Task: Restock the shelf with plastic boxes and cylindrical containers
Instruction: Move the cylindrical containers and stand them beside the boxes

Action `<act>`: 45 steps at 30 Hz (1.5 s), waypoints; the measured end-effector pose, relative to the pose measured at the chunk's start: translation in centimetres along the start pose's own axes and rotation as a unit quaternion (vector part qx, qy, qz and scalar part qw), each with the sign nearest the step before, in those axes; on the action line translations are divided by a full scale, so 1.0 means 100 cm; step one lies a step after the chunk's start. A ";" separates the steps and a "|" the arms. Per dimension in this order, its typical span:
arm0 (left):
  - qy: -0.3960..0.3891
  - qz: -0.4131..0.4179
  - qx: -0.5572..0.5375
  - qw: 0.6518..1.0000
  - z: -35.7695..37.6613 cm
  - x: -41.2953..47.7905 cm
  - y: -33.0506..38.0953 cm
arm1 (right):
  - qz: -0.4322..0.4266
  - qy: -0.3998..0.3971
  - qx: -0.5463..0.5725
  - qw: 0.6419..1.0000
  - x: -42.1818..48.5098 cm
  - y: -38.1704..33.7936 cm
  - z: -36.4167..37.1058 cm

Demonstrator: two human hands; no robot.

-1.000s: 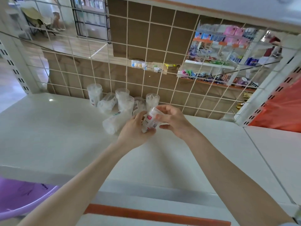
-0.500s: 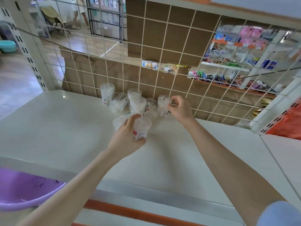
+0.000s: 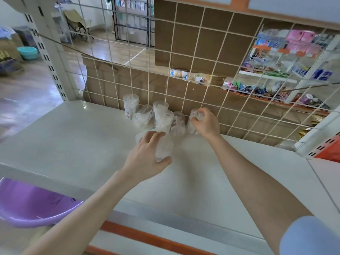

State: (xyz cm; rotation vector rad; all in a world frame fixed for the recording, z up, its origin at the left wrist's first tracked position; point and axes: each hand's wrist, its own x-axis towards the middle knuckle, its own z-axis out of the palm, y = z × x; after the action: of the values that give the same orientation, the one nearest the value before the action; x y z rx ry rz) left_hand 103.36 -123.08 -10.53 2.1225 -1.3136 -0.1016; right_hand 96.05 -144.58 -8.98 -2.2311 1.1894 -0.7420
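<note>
Head view: the left hand (image 3: 145, 159) wraps a clear cylindrical container (image 3: 165, 146) above the white shelf (image 3: 73, 140); the right hand (image 3: 206, 124) grips a second container (image 3: 192, 126) by the wire back (image 3: 214, 74). Best set each upright, snug against the cluster (image 3: 160, 115)

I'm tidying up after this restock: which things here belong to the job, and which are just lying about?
Job:
left hand gripping the front container
right hand gripping the rightmost container
container cluster
white shelf

Lying about:
purple basin (role unclear)
teal basin
cardboard
folding chair
</note>
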 end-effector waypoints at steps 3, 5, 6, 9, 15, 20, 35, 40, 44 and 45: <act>0.029 0.040 -0.002 0.999 -0.009 0.002 0.012 | 0.046 0.044 0.094 0.993 -0.006 -0.003 -0.022; 0.049 0.053 -0.011 0.997 -0.012 0.007 0.022 | 0.093 0.045 0.201 0.974 -0.013 -0.011 -0.035; 0.055 0.059 -0.021 0.997 -0.012 0.010 0.029 | 0.124 0.030 0.265 0.956 -0.017 -0.015 -0.042; 0.063 0.079 -0.047 0.994 -0.008 0.020 0.043 | 0.190 -0.057 0.400 0.895 -0.035 -0.026 -0.055; 0.092 0.079 -0.073 0.990 0.004 0.022 0.052 | 0.195 -0.131 0.438 0.867 -0.063 -0.034 -0.063; 0.076 0.041 -0.165 0.983 -0.001 0.020 0.046 | 0.170 -0.162 0.419 0.877 -0.073 -0.037 -0.068; -0.091 -0.218 -0.618 0.749 -0.046 0.015 0.038 | -0.040 -0.228 0.432 0.872 -0.084 -0.061 -0.070; -0.084 -0.209 -0.625 0.748 -0.042 0.011 0.038 | -0.024 -0.186 0.409 0.893 -0.087 -0.064 -0.067; -0.038 -0.165 -0.484 0.858 -0.042 0.010 0.033 | -0.020 -0.152 0.378 0.913 -0.086 -0.057 -0.072; 0.002 -0.149 -0.426 0.892 -0.041 0.011 0.030 | -0.020 -0.140 0.365 0.920 -0.086 -0.054 -0.074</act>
State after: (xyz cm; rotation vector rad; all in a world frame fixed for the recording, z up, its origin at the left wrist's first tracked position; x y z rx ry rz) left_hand 103.08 -122.94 -5.32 1.5156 -0.7072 -0.6712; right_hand 90.26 -135.85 -2.05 -1.6559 0.5853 -0.7022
